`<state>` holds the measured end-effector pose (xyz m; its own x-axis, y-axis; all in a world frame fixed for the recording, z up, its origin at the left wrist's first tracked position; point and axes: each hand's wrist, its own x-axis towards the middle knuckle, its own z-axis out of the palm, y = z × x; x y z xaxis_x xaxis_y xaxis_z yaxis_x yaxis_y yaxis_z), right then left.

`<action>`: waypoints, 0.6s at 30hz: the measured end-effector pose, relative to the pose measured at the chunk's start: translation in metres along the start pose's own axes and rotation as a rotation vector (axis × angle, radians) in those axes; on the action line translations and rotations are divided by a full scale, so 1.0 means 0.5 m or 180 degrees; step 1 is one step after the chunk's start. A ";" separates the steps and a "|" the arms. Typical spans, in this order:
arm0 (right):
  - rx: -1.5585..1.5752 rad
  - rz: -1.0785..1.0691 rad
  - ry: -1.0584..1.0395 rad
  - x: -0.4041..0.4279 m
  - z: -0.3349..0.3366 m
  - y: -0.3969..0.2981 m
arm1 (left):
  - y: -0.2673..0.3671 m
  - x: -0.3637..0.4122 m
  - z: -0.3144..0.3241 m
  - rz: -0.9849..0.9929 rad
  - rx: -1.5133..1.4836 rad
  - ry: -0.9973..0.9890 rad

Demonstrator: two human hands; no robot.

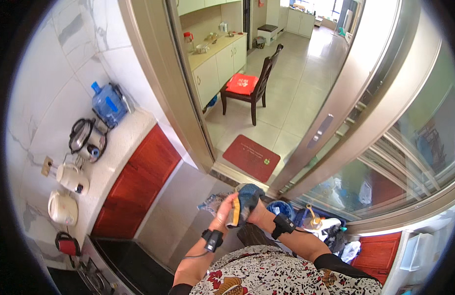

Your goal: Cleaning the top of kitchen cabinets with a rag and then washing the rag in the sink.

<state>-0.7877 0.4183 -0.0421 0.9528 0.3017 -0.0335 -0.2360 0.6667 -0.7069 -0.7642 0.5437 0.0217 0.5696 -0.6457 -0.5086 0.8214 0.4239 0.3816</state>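
Note:
In front of my body, both hands meet on a bunched blue-grey cloth item (249, 195) with a yellow band. My left hand (225, 208) grips its left side, with the thumb along the yellow band. On the other side, my right hand (257, 214) holds it from the right, its fingers mostly hidden by the cloth. A crumpled clear plastic wrapper (212, 202) with printing sticks out to the left of my left hand; what holds it is hidden. Each wrist wears a black strapped device with a cable.
Ahead lies a red doormat (251, 158) past the sliding-door track, then a dark wooden chair (262, 81). The left counter (118, 138) carries a blue water bottle (109, 105), an electric cooker (87, 140) and kettles. A blue bucket (281, 210) and bags stand right, near the glass door (408, 166).

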 end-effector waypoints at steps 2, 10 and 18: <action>0.2183 0.1080 0.0902 0.059 0.031 -0.059 | 0.057 0.004 0.039 0.0036 0.0589 0.0730; 0.1154 0.0312 0.1412 0.254 -0.045 -0.169 | 0.226 0.169 0.004 0.1504 0.1678 0.0288; -0.0875 -0.0836 0.1254 0.485 -0.222 -0.240 | 0.451 0.338 0.077 0.1221 0.1478 0.0485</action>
<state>-0.5074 0.3358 -0.0440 0.9848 -0.1644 -0.0558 0.0278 0.4666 -0.8840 -0.4836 0.5056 0.0516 0.8477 -0.3895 -0.3601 0.4776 0.2652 0.8376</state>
